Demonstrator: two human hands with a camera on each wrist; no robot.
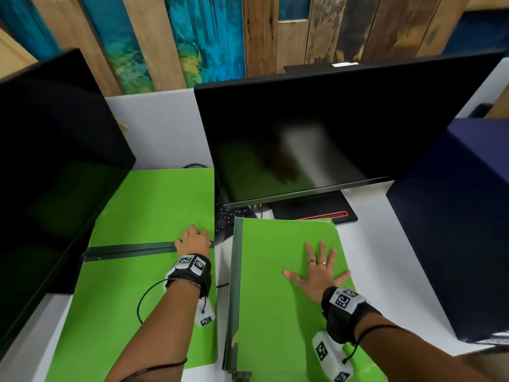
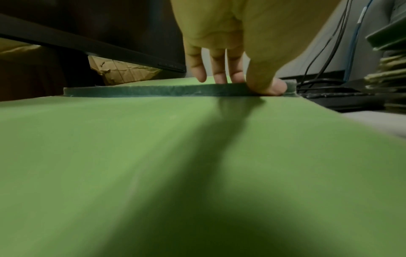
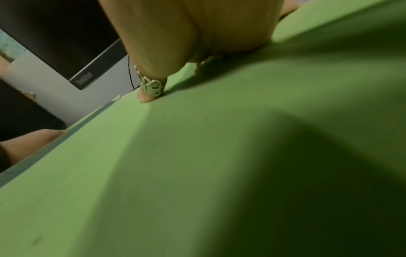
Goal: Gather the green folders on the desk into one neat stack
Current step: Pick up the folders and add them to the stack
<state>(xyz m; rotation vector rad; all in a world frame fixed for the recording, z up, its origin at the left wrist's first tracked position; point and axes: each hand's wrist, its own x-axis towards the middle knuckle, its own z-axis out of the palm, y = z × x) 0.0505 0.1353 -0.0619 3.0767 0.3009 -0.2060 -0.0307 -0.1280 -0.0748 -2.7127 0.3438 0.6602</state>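
Two green folders overlap on the left of the white desk. The near folder (image 1: pixel 124 312) (image 2: pixel 153 156) lies partly over the far folder (image 1: pixel 157 199), with its dark spine (image 1: pixel 129 248) (image 2: pixel 142 91) running across. My left hand (image 1: pixel 192 237) (image 2: pixel 241 83) pinches the right end of that spine, thumb on the near side and fingers curled over the far side. To the right a thicker green folder pile (image 1: pixel 275 312) (image 3: pixel 197 156) has its spine along its left edge. My right hand (image 1: pixel 316 271) (image 3: pixel 197 43) lies flat on it with the fingers spread.
A large dark monitor (image 1: pixel 330 133) stands behind the right pile, with its base (image 1: pixel 311 210) and a keyboard (image 1: pixel 228 216) under it. Another dark monitor (image 1: pixel 41 161) hems in the left side. A dark blue box (image 1: pixel 454 216) stands at the right. Cables (image 2: pixel 329 43) hang behind.
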